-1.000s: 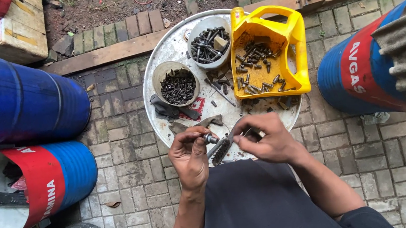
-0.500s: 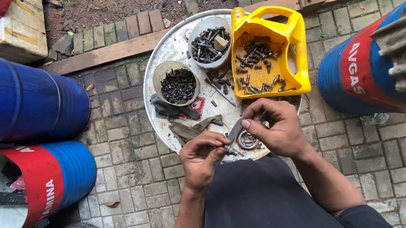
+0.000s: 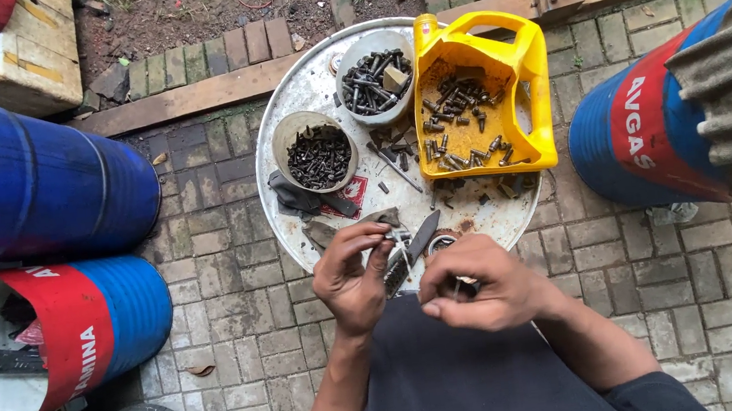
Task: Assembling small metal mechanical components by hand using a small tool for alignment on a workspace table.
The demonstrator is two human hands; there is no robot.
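At lower centre of the frame, the left hand (image 3: 351, 279) fingers are closed on a short dark metal bolt (image 3: 398, 270), long axis running up-right. The right hand (image 3: 484, 293) lies just right (fingers curled, contents unclear), over the round grey metal tray (image 3: 300, 95).

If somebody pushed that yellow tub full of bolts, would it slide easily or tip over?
The yellow tub would probably slide rather than tip: it lies low and wide on the round metal tray. It likely feels heavy for plastic, since many bolts lie inside. Those would probably rattle and shift.
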